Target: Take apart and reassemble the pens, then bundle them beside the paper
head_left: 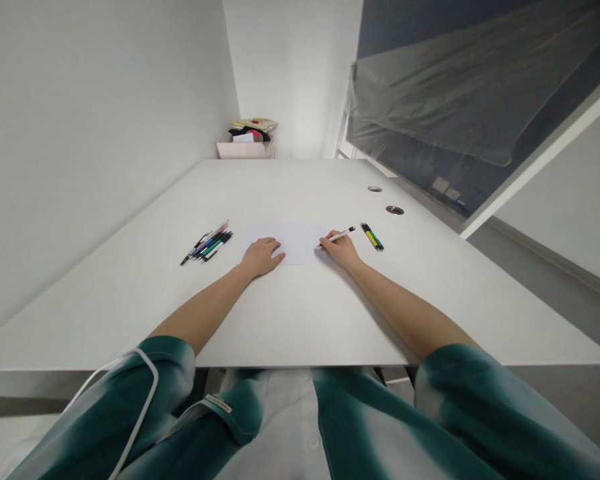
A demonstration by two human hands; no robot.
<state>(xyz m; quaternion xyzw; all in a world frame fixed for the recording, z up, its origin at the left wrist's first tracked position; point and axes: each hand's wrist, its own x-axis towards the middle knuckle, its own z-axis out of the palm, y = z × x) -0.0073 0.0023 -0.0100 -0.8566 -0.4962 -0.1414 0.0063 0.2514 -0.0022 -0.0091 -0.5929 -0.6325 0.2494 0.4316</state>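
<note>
A sheet of white paper (300,245) lies on the white table (290,313). My left hand (262,257) rests flat on the sheet's left part, fingers spread and holding nothing. At the sheet's right edge, my right hand (341,249) is closed around a white pen (342,235) with a black end, its tip low near the paper. Several pens (207,245) in mixed colours lie in a pile left of my left hand. Right of my right hand are a few green, yellow and black pens (372,237) side by side.
A pink box (241,151) with items piled on it stands beyond the table's far edge. Two round metal-rimmed holes (395,210) are set in the table at the right. A white wall runs along the left side, and a white cable (147,400) crosses my left sleeve.
</note>
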